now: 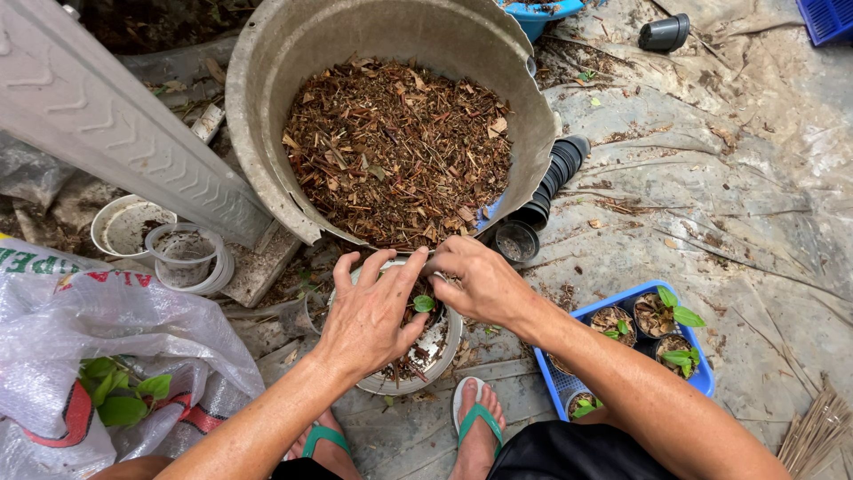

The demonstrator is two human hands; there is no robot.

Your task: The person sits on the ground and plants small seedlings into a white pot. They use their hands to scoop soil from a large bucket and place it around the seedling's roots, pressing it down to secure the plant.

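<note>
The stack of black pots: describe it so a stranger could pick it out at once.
Start at the big grey tub of brown mulch tipped on its side at top centre. Against its lower right rim lies the stack of black pots, nested into a curved row on the grey ground sheet. Unlike the planted pots in the blue tray, these hold no seedlings.

A crumpled white woven plastic sack [98,347] lies at the lower left, left of the big grey tub [267,116] and below it. It carries green lettering along its top edge and red bands lower down. Green leaves [120,391] show in its open mouth.
</note>
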